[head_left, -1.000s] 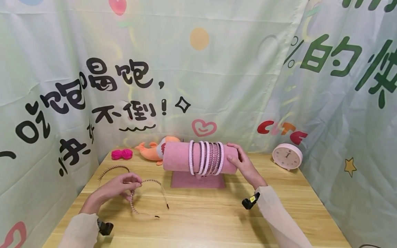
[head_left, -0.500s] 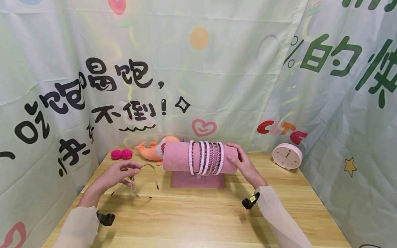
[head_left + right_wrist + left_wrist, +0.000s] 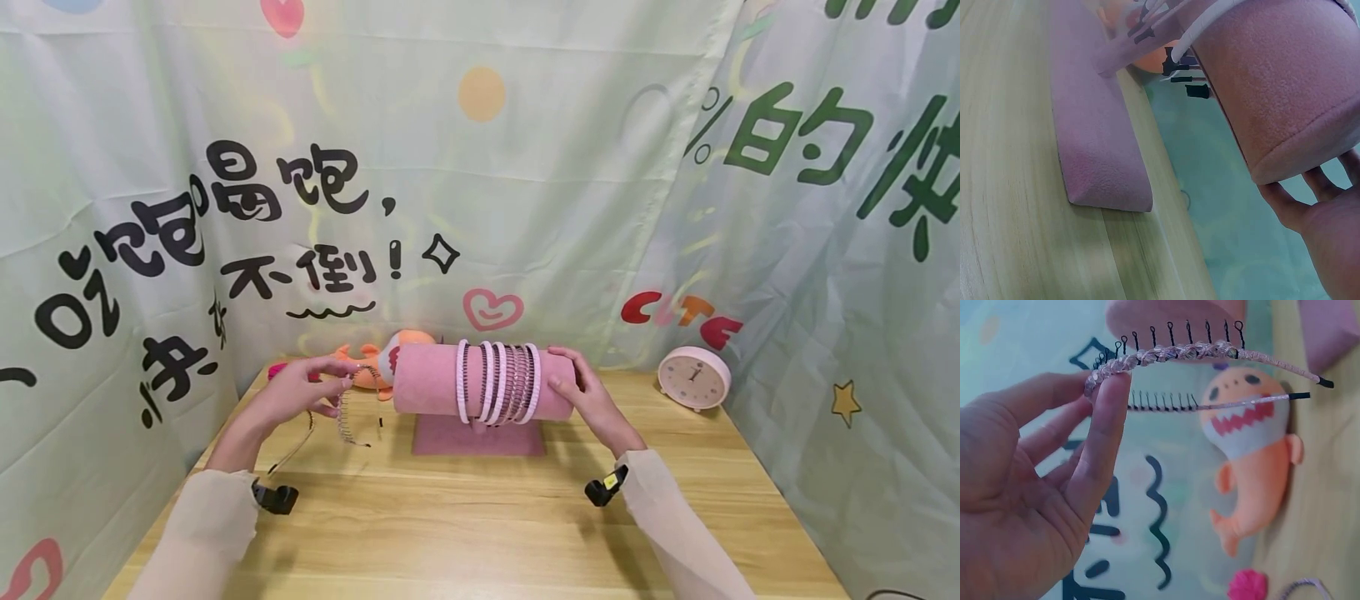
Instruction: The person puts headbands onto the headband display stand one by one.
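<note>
In the head view my left hand [image 3: 311, 392] pinches a beaded hair hoop [image 3: 343, 417] between thumb and fingers, raised left of a pink roll stand [image 3: 427, 379]. Up close in the left wrist view, the hoop [image 3: 1166, 355] has clear beads, a row of dark wire loops and black tips. Several white and dark hair hoops [image 3: 491, 383] sit around the roll. My right hand [image 3: 592, 404] holds the roll's right end, thumb in front; the right wrist view shows fingertips [image 3: 1282, 203] against that pink end [image 3: 1297, 94].
Another thin hoop [image 3: 296, 450] lies on the wooden table [image 3: 480, 533] below my left hand. An orange shark plush [image 3: 367, 377] is behind the stand's left end, beside a bright pink bow [image 3: 1247, 584]. A round clock [image 3: 694, 379] stands at the back right.
My left hand has lifted the beaded hoop away from me and to the right, nearer the roll's left end. It now covers part of the pink bow. My right hand stays put.
</note>
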`<action>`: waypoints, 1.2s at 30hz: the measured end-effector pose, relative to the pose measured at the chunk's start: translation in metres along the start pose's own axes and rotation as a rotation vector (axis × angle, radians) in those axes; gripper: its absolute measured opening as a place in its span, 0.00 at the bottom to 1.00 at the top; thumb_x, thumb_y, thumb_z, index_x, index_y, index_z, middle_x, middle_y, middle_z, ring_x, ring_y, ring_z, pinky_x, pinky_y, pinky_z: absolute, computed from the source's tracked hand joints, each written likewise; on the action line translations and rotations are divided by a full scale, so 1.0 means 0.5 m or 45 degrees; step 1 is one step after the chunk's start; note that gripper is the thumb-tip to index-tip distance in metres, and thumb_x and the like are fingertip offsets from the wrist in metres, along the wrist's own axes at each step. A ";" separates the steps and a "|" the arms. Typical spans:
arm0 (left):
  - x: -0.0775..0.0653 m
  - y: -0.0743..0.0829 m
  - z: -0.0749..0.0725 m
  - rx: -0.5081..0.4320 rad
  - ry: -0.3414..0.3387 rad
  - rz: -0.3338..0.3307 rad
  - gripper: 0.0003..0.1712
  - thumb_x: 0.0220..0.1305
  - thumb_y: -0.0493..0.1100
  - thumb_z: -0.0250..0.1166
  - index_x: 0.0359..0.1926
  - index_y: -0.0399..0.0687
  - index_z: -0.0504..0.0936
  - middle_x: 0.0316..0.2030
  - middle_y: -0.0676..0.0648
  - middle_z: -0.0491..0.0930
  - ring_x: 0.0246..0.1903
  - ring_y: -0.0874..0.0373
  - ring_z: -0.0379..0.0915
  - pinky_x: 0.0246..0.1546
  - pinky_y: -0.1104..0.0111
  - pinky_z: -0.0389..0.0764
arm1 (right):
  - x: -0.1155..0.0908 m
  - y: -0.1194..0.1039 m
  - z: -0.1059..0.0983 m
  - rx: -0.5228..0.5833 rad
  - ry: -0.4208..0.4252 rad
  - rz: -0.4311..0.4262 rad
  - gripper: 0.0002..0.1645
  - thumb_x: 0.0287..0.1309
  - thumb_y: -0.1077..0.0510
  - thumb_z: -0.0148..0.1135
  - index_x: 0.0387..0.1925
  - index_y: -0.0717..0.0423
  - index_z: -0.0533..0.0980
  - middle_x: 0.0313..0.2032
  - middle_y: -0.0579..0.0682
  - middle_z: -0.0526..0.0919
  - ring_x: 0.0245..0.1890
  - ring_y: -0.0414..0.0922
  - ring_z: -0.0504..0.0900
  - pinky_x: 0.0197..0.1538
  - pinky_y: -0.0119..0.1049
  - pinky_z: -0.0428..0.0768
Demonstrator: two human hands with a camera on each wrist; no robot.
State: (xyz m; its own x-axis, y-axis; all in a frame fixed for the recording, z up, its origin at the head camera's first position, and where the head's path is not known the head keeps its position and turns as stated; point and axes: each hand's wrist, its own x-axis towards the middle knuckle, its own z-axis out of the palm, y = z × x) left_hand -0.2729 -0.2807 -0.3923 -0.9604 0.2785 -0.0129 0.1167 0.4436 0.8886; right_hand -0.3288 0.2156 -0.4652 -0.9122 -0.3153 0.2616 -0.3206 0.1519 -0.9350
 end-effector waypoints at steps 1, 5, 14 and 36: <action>0.003 0.008 0.001 0.008 -0.001 0.001 0.29 0.79 0.45 0.68 0.73 0.34 0.77 0.73 0.29 0.72 0.40 0.51 0.88 0.44 0.59 0.92 | 0.000 0.000 0.000 -0.002 0.001 -0.002 0.34 0.82 0.53 0.59 0.82 0.47 0.62 0.83 0.54 0.60 0.75 0.53 0.67 0.65 0.29 0.74; 0.015 0.035 0.010 0.021 0.014 0.003 0.29 0.80 0.46 0.67 0.73 0.35 0.77 0.75 0.29 0.69 0.42 0.52 0.85 0.45 0.60 0.92 | 0.001 0.000 -0.001 -0.006 0.003 -0.003 0.34 0.82 0.53 0.59 0.82 0.47 0.62 0.83 0.54 0.60 0.75 0.50 0.67 0.65 0.29 0.74; 0.038 0.076 0.034 -0.031 0.063 -0.010 0.27 0.80 0.44 0.66 0.73 0.38 0.78 0.59 0.33 0.82 0.42 0.51 0.84 0.45 0.61 0.92 | 0.001 0.001 -0.001 -0.004 -0.002 0.002 0.34 0.82 0.53 0.59 0.82 0.47 0.62 0.83 0.54 0.60 0.77 0.55 0.65 0.65 0.30 0.74; 0.092 0.100 0.095 -0.102 0.080 -0.019 0.32 0.78 0.41 0.68 0.77 0.38 0.73 0.66 0.29 0.79 0.39 0.53 0.86 0.40 0.63 0.92 | -0.002 -0.003 0.001 0.016 -0.010 -0.007 0.34 0.82 0.54 0.59 0.82 0.49 0.61 0.83 0.56 0.59 0.76 0.52 0.66 0.65 0.28 0.74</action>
State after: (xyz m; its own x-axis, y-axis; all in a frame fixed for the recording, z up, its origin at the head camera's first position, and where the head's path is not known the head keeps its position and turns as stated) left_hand -0.2992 -0.2054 -0.3703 -0.9761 0.2172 0.0003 0.0841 0.3769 0.9224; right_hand -0.3273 0.2153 -0.4644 -0.9084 -0.3237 0.2646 -0.3222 0.1385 -0.9365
